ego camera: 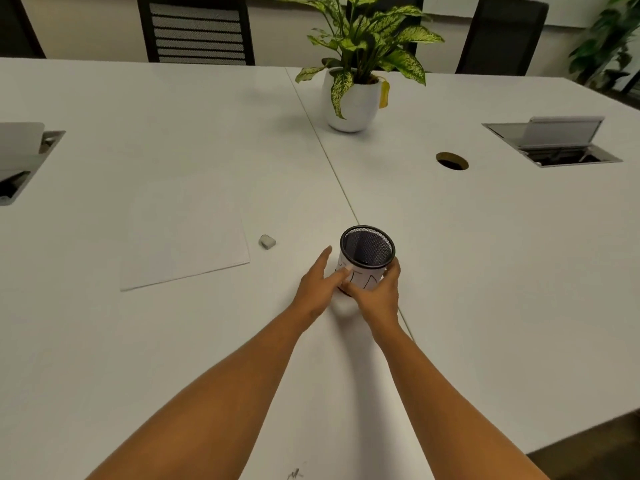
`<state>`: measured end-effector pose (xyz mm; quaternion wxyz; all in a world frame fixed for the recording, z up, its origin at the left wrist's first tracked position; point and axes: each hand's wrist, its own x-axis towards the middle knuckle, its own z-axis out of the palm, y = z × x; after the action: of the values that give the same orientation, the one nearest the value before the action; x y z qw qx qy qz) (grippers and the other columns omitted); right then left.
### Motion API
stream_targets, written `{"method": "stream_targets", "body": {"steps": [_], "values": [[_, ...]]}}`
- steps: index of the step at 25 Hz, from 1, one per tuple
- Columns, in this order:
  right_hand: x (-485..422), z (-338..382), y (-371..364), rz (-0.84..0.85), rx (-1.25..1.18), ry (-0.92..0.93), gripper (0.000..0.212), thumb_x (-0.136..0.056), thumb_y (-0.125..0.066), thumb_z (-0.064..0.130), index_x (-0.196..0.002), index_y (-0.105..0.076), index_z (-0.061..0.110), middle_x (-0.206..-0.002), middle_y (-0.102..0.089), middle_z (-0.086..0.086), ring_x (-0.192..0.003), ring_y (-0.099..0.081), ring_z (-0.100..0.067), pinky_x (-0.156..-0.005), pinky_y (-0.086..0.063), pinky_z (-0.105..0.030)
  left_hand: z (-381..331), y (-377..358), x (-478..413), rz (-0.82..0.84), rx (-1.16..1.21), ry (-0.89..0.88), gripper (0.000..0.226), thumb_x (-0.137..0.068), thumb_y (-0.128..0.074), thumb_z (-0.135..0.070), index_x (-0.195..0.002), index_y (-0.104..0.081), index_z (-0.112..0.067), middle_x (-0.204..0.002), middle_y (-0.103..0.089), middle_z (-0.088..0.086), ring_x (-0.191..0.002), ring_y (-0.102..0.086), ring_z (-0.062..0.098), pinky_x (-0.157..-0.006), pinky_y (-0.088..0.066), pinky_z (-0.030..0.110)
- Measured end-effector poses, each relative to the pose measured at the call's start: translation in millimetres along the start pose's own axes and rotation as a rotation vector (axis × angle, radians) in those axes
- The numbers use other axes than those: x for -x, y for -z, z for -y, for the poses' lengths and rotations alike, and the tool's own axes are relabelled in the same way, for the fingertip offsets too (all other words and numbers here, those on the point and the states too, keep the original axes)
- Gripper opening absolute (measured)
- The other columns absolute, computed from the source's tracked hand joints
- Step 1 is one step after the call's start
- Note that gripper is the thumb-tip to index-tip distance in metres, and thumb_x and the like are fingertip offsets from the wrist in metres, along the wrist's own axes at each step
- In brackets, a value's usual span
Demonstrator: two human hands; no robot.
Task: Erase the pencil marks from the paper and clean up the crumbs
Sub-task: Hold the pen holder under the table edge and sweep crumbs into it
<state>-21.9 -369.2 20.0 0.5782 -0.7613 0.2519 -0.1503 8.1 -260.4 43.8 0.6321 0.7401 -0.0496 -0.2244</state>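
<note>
— Right hand (375,296) curled round one mesh cup (367,251); left hand (317,282), fingers straight, touches its side.
— Paper?
— One sheet (183,251), flat, left of the cup. One eraser (267,241) just beside it.
— Surroundings?
— One white table (485,271), one potted plant (356,81), two chairs (197,29) behind.
</note>
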Motion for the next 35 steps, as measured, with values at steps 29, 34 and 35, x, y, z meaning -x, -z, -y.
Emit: {"method": "stream_targets", "body": {"steps": [29, 34, 35], "values": [[142, -45, 29, 0.445, 0.179, 0.245, 0.035, -0.091, -0.036, -0.005, -0.114, -0.058, 0.008, -0.112, -0.057, 0.004, -0.105, -0.052, -0.008, -0.086, -0.033, 0.004, 65, 59, 194, -0.278, 0.006, -0.184, 0.078, -0.042, -0.088, -0.025, -0.111, -0.051, -0.030, -0.113, -0.062, -0.006, -0.107, -0.058, 0.004, -0.089, -0.045, 0.015], [143, -47, 26, 0.402, 0.210, 0.271, 0.035, -0.089, -0.036, -0.007, -0.113, -0.058, 0.005, -0.115, -0.060, -0.005, -0.105, -0.051, -0.010, -0.086, -0.031, 0.006, 64, 56, 215, -0.256, -0.011, -0.203, 0.080, -0.041, -0.092, -0.028, -0.109, -0.050, -0.035, -0.114, -0.062, -0.007, -0.107, -0.057, 0.003, -0.089, -0.044, 0.014], [143, -46, 26, 0.393, 0.216, 0.281, 0.035, -0.088, -0.036, -0.008, -0.113, -0.058, 0.004, -0.115, -0.060, -0.008, -0.105, -0.051, -0.011, -0.085, -0.030, 0.006, 63, 56, 223, -0.245, -0.022, -0.211, 0.081, -0.041, -0.092, -0.028, -0.109, -0.050, -0.036, -0.115, -0.061, -0.008, -0.108, -0.056, 0.001, -0.089, -0.044, 0.013]]}}
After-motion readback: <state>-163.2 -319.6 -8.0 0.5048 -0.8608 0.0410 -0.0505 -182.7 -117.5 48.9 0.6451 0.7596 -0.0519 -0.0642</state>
